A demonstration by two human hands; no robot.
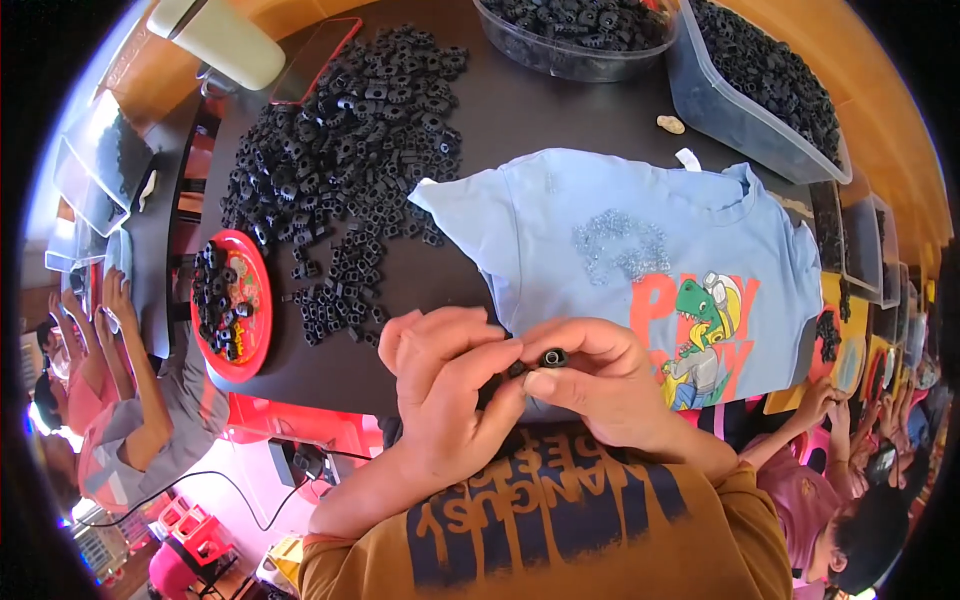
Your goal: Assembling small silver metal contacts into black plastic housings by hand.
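Head view: pinching a small black part [553,357] in the right hand [615,385], at the near edge of the table [545,110], beside a blue shirt [550,235]. Bending the fingers of the left hand [445,385] beside it; cannot tell whether gripping anything. Facing black pieces [350,150] heaped beyond, near a red plate [258,275].

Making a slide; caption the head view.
Right hand pinches a black part beside the left hand, near a blue T-shirt.
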